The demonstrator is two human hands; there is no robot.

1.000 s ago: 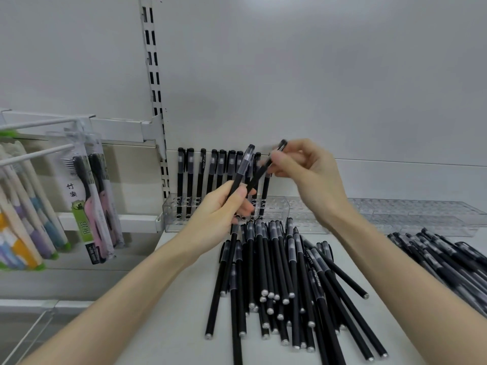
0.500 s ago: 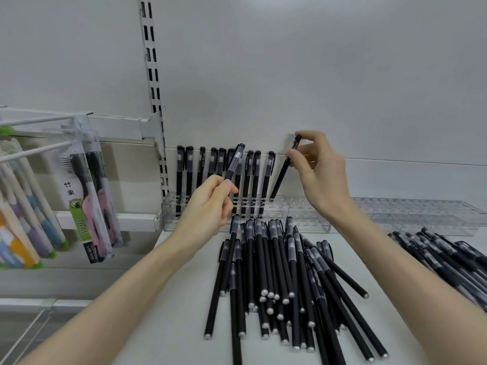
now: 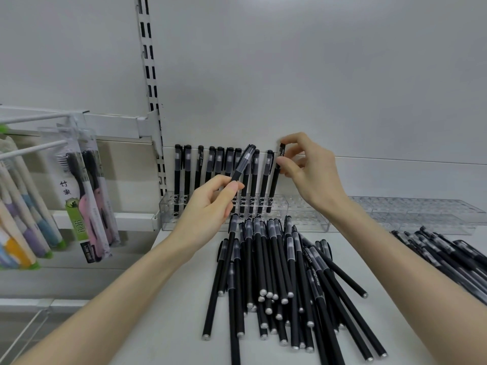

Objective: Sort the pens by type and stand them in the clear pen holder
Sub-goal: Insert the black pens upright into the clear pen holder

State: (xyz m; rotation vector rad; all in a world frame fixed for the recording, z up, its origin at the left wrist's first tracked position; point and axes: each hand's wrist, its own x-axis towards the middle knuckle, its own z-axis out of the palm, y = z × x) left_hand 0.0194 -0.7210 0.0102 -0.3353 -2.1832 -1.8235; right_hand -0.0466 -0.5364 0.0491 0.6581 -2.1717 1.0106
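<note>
At far edge of shelf (image 3: 171, 312): clear pen holder (image 3: 303, 218), row of black pens (image 3: 210, 169) upright in its left part | my right hand (image 3: 313, 172) pinches cap end of rightmost pen (image 3: 274, 185), lower end in holder | my left hand (image 3: 208, 209) pinches tilted pen (image 3: 243, 163) just before the row | loose pile (image 3: 276, 272) lies nearer.

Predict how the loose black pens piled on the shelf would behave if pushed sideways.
The pens look round and smooth-barrelled, so pushed ones would probably roll across the flat shelf. They lie crossed over one another, so some may drag neighbours along. Slim and straight, each likely stays stiff and feels light.
</note>
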